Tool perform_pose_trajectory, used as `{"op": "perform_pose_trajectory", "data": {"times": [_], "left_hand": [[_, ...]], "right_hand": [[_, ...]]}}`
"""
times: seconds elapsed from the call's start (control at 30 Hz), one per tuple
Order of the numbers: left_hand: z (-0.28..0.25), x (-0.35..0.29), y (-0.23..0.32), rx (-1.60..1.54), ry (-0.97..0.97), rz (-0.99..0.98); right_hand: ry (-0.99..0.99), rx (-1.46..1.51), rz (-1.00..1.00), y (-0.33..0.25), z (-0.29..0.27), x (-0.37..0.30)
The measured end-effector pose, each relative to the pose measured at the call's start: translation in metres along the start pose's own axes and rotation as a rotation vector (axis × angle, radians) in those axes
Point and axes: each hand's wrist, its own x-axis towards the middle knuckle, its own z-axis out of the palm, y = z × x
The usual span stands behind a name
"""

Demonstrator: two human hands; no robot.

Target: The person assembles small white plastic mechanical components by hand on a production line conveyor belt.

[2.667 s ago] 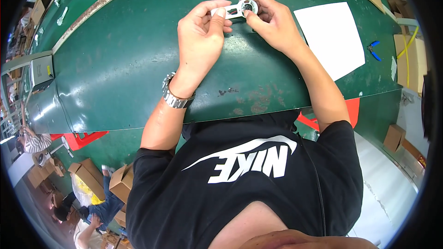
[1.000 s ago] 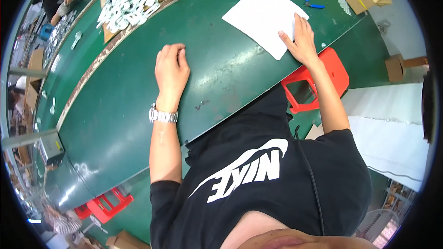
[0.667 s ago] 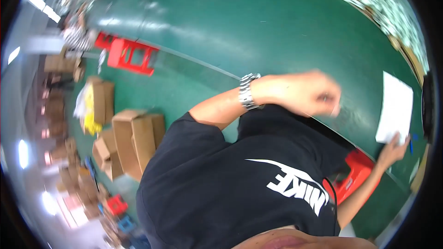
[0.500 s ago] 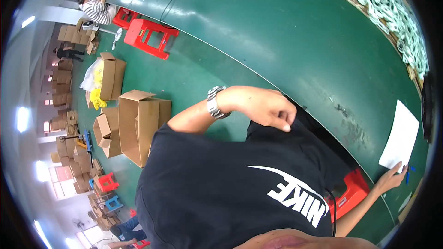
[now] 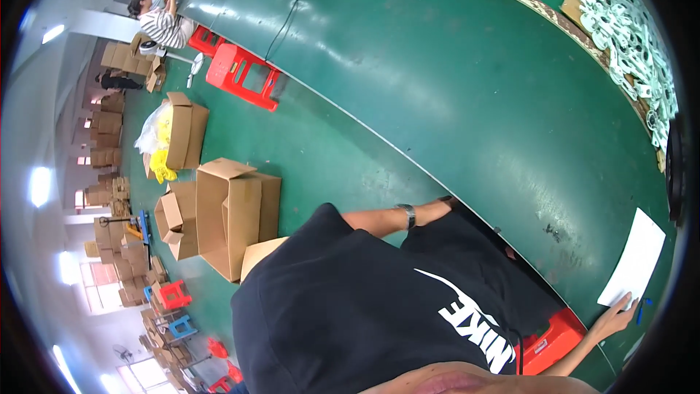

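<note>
A white sheet of paper (image 5: 636,259) is at the right over the green tabletop. My right hand (image 5: 618,317) grips its near edge, the fingers closed on that end. Beside this hand lies a blue pen (image 5: 640,311). My left hand (image 5: 435,211), with a metal-band watch (image 5: 409,216) on the wrist, is down at the table's near edge by my black-clothed leg. Its fingers are hidden there, so whether it holds anything does not show.
The long green table (image 5: 437,87) runs diagonally in front of me. Many pale plastic parts (image 5: 627,36) are piled beyond its far rim. Red stools (image 5: 244,76) and open cardboard boxes (image 5: 237,211) stand on the floor at left. A seated person (image 5: 164,25) works at the far end.
My left hand has dropped from in front of my body to the table's edge. The right hand keeps its hold on the paper. The view has shifted a little.
</note>
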Motion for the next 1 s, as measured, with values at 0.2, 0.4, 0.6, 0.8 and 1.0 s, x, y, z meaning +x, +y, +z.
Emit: {"op": "perform_pose_trajectory", "data": {"times": [0.2, 0.4, 0.6, 0.8, 1.0], "left_hand": [[-0.011, 0.012, -0.029, 0.175, -0.098, 0.173], [0.001, 0.023, -0.018, 0.288, -0.128, 0.129], [0.020, 0.044, -0.010, 0.405, -0.188, 0.095], [0.031, 0.067, 0.009, 0.549, -0.233, 0.088], [0.049, 0.069, 0.020, 0.706, -0.241, 0.084]], "right_hand": [[-0.002, -0.033, 0.024, 0.007, -0.004, 0.001], [-0.004, 0.010, 0.035, -0.006, -0.005, 0.000], [0.005, 0.100, 0.091, -0.016, -0.007, -0.002], [0.043, 0.227, 0.172, -0.011, -0.009, -0.008], [0.014, 0.109, -0.206, -0.023, -0.016, -0.007]]}}
